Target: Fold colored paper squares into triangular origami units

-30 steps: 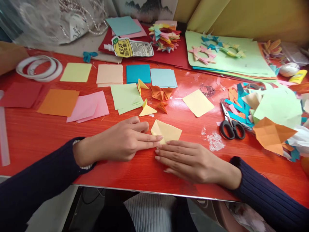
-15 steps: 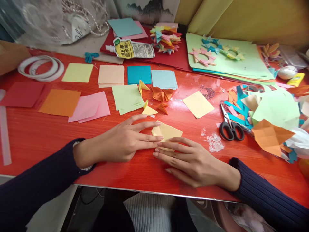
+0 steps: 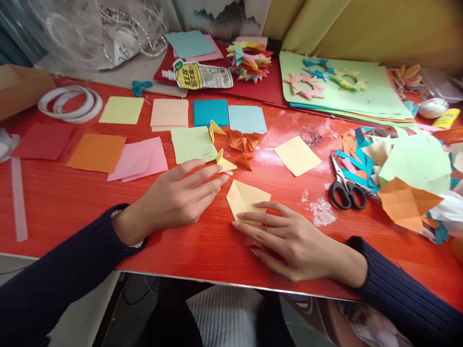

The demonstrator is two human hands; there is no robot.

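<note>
A pale yellow paper [image 3: 246, 196] with one corner folded over lies on the red table [image 3: 202, 255]. The spread fingers of my right hand [image 3: 285, 238] rest on its lower right part and hide that part. To the left of the paper, my left hand [image 3: 177, 197] holds nothing; its fingers are apart, near a small folded yellow piece [image 3: 225, 164]. Folded orange pieces [image 3: 244, 161] and another yellow piece [image 3: 215, 129] sit just beyond. A flat yellow square [image 3: 297, 155] lies to the right.
Stacks of coloured squares, among them orange [image 3: 96, 152] and pink [image 3: 139, 159], cover the left side. Black-handled scissors [image 3: 347, 193] lie right of my right hand, beside paper scraps [image 3: 415, 164]. White tape rings [image 3: 70, 105], a pouch [image 3: 202, 75] and paper wreaths [image 3: 249, 60] are farther back.
My left hand has lifted off the yellow paper and moved left, uncovering its folded left corner. My right hand stays on the paper. The view has shifted slightly.
</note>
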